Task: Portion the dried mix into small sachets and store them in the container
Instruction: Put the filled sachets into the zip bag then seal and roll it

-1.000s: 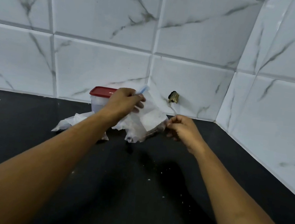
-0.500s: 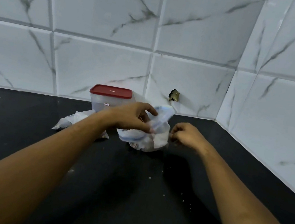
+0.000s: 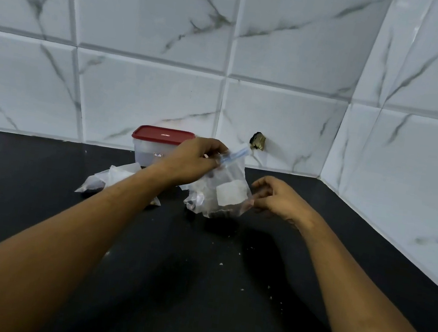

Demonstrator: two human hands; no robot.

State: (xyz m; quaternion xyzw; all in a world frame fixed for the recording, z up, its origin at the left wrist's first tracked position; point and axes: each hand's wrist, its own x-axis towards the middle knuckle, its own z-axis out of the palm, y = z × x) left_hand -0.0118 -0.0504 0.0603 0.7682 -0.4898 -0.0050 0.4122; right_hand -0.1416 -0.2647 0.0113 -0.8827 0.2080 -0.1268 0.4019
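Where the black counter (image 3: 42, 174) meets the marbled wall tiles (image 3: 148, 99), a crumpled clear plastic bag (image 3: 114, 179) lies at the left with something dark inside. Just behind it, against the wall, stands a clear container (image 3: 152, 153) with its red lid (image 3: 164, 135) on. In front of the container, the left hand (image 3: 193, 159) pinches the blue zip strip (image 3: 234, 156) at the top of a clear zip bag (image 3: 222, 191). The bag hangs upright between the two hands, with a white label on its face and dark dried mix (image 3: 219, 213) in the bottom. Whether its base touches the counter cannot be told. The right hand (image 3: 278, 199), fingers curled, pinches the bag's lower right corner. Behind, a small brass fitting (image 3: 257, 141) sticks out of the wall. Pale crumbs dot the counter nearer the camera.
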